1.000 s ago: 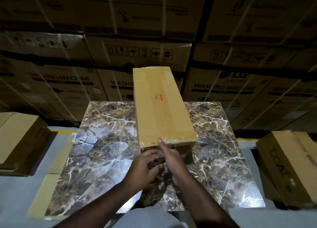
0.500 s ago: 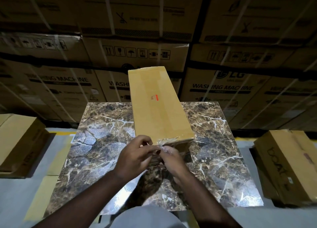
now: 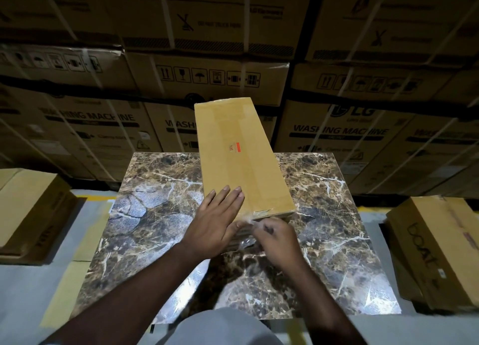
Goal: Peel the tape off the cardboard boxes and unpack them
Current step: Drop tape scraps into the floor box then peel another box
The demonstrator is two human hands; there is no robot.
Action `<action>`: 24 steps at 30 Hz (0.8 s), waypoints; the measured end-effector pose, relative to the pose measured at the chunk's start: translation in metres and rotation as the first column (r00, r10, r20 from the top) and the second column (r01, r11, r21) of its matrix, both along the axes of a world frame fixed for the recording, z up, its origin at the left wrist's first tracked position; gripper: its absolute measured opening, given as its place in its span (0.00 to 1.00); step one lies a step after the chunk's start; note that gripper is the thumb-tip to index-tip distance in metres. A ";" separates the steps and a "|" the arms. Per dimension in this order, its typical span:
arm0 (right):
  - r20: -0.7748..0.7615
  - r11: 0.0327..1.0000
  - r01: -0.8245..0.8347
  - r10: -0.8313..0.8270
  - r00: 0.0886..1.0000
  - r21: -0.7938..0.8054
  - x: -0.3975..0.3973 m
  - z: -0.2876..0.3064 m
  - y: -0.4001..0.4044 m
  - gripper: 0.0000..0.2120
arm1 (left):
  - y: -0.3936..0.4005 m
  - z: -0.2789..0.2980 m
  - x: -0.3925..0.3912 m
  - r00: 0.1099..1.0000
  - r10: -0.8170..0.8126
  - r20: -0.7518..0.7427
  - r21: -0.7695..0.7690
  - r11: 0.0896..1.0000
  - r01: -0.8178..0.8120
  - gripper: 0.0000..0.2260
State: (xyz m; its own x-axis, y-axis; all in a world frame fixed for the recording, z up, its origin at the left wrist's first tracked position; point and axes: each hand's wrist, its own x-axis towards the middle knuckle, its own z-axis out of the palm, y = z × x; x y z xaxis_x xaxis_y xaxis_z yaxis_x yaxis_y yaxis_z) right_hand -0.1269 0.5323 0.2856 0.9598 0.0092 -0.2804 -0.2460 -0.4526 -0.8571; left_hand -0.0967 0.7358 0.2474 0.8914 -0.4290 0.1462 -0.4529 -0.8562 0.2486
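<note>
Left hand (image 3: 216, 220) lies flat, fingers spread, on the box (image 3: 241, 158); right hand (image 3: 276, 241) pinches clear tape (image 3: 247, 221)

Long box (image 3: 241, 158) on table (image 3: 155, 215) ctr; 1 box left (image 3: 28, 210), 1 right (image 3: 440, 248).

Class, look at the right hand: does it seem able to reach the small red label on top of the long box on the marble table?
Probably yes. The right hand is at the long box's near end, and the red label lies uncovered farther up the top. The left hand rests flat short of it.
</note>
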 end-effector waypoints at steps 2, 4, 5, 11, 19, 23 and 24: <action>0.071 0.986 0.165 -0.168 0.983 0.037 -0.002 0.006 -0.022 0.15 | 0.002 -0.002 0.000 1.000 0.012 0.024 0.057 0.998 -0.013 0.30; 0.094 0.929 0.333 -0.351 0.932 0.160 -0.002 0.010 -0.048 0.14 | 0.002 -0.002 0.000 0.998 0.032 0.044 0.076 0.996 -0.036 0.30; 0.114 0.924 0.345 -0.366 0.924 0.166 -0.001 0.010 -0.058 0.13 | 0.000 0.001 0.001 0.998 0.033 0.046 0.074 0.997 -0.036 0.30; 0.164 0.943 0.312 -0.327 0.931 0.113 0.005 0.007 -0.055 0.24 | -0.051 0.031 0.017 0.995 -0.097 0.010 -0.015 0.995 0.097 0.38; 0.371 0.927 0.051 0.098 0.923 -0.372 0.005 0.000 -0.062 0.24 | -0.081 0.013 0.032 0.987 -0.163 0.001 -0.273 0.949 0.157 0.28; 0.329 0.814 -0.021 0.257 0.909 -0.580 0.012 0.000 -0.067 0.33 | -0.079 0.013 0.036 0.984 -0.160 -0.076 -0.329 0.936 0.127 0.34; 0.353 0.812 -0.011 0.266 0.897 -0.584 0.015 0.001 -0.068 0.30 | -0.078 0.013 0.038 0.980 -0.173 -0.095 -0.323 0.937 0.134 0.36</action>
State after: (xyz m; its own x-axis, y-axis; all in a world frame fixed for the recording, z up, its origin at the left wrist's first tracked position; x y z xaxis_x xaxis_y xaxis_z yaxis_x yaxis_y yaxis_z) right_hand -0.1118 0.4644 0.2868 0.9847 0.1171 0.1289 0.1633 -0.8784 -0.4492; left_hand -0.0589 0.6577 0.2606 0.8377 -0.5116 0.1909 -0.5223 -0.6487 0.5535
